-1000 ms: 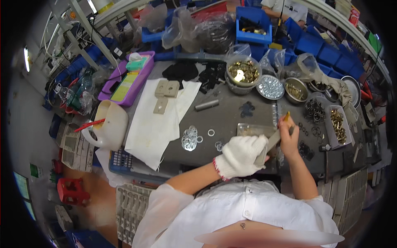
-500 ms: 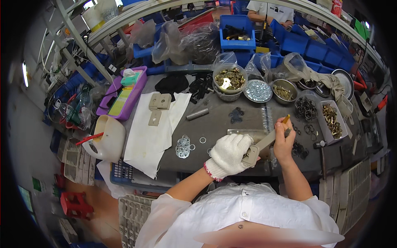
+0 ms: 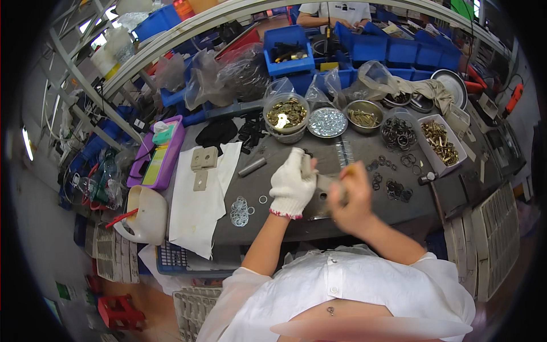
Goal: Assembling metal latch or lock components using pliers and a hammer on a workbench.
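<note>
My left hand (image 3: 293,183), in a white knitted glove with a red-edged cuff, is closed over the middle of the bench. The beige plate seen in its grip half a second ago is now mostly hidden by the glove. Beside it my bare right hand (image 3: 354,200) is smeared by motion, its fingers curled around a tool with a yellow-brown end (image 3: 351,170). A flat grey strip (image 3: 326,182), blurred, spans the gap between the hands. Underneath lies a metal plate (image 3: 317,212). More beige plates with holes (image 3: 204,158) rest on white paper (image 3: 196,219) to the left.
Silvery rings (image 3: 240,212) and a metal rod (image 3: 252,167) lie left of my hands. Behind stand a tub of brass pieces (image 3: 286,114) and metal bowls (image 3: 363,116). Rightward are black rings (image 3: 397,191), a hammer (image 3: 434,191) and a box of brass parts (image 3: 439,142). A co-worker (image 3: 336,14) sits opposite.
My gloved left hand has tipped more upright and turned, hiding the beige plate. My right hand has come closer to it and moves fast. The whole view has shifted.
</note>
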### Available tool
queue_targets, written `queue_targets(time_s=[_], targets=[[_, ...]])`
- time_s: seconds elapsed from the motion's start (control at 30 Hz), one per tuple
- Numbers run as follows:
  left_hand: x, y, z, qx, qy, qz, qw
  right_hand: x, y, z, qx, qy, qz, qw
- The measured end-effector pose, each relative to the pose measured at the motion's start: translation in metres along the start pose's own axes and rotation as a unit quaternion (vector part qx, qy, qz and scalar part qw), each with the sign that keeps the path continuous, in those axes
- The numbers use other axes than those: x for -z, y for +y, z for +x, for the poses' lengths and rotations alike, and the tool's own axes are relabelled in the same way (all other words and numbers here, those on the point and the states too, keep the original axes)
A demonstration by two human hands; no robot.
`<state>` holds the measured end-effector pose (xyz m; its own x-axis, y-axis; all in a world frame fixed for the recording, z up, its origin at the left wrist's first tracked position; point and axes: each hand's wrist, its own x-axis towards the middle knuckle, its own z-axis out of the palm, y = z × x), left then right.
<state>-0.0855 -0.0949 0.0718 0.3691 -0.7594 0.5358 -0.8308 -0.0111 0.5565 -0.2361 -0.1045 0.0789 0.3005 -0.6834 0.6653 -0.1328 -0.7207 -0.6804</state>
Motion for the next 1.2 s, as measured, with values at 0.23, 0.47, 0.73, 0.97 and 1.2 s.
queue_targets(time_s=[0.23,0.47,0.73,0.97,1.2], targets=[[0.032,0.029,-0.011,-0.187,-0.115,-0.019,0.976,0.018,0.062,0.027,-0.203,0.030,0.198,0.958],[0.038,0.011,-0.020,-0.224,-0.138,-0.012,0.965,0.011,0.066,0.014,-0.206,-0.027,0.138,0.969],[0.041,-0.002,-0.026,-0.226,-0.154,-0.013,0.962,0.002,0.059,0.029,-0.242,-0.032,0.136,0.960],[0.042,-0.007,-0.030,-0.038,-0.147,-0.161,0.975,0.011,0.061,0.033,-0.156,0.012,0.128,0.979],[0.045,-0.012,-0.024,-0.101,-0.083,-0.140,0.981,0.035,0.055,0.019,-0.304,-0.120,0.222,0.918]])
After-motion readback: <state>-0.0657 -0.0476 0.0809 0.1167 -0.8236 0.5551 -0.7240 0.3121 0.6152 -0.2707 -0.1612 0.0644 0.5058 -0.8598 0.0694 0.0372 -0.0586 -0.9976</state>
